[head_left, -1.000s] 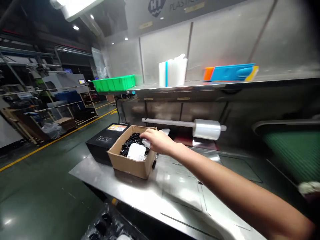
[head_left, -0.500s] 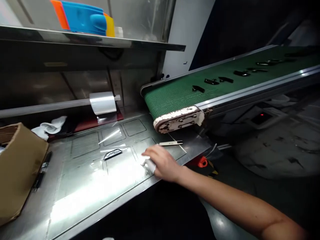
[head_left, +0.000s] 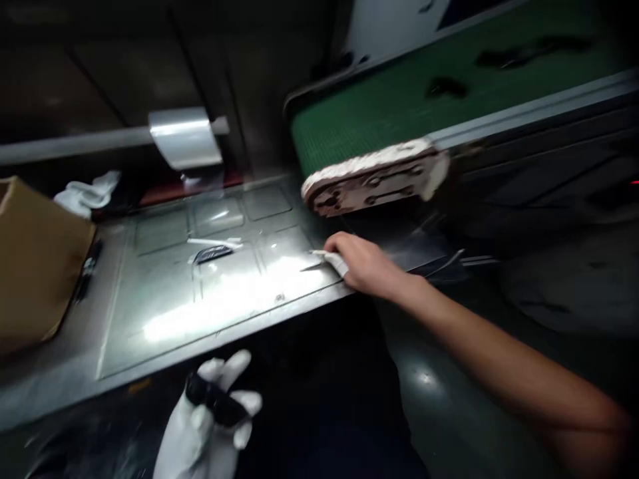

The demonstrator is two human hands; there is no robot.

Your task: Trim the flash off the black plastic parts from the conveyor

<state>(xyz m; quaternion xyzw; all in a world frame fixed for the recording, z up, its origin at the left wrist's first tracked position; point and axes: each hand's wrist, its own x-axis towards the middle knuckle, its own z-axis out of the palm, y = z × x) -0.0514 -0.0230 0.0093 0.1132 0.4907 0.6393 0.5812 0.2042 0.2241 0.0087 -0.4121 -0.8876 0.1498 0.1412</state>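
My left hand (head_left: 204, 419), in a white glove, is low in front of the table edge. Its fingers are closed around a small glossy black part (head_left: 217, 402). My right hand (head_left: 364, 263), bare with white covers on some fingertips, rests at the front right of the metal worktop (head_left: 164, 279). From its fingers a thin pointed tool, apparently tweezers (head_left: 312, 267), sticks out to the left; motion blurs it. Farther left on the worktop lies a flat dark-edged piece (head_left: 213, 253) with a thin white strip (head_left: 214, 241) just behind it.
A green conveyor belt (head_left: 359, 120) with several blurred dark parts (head_left: 446, 86) runs off to the right. A film roll (head_left: 184, 138) hangs on a bar at the back. On the left stand a cardboard box (head_left: 44, 259), a black pen (head_left: 88, 271) and a crumpled white cloth (head_left: 87, 193).
The view has tilted down. My left hand has come into view with the black part. My right hand has taken up the pale tool that lay beside it and moved toward the right edge.
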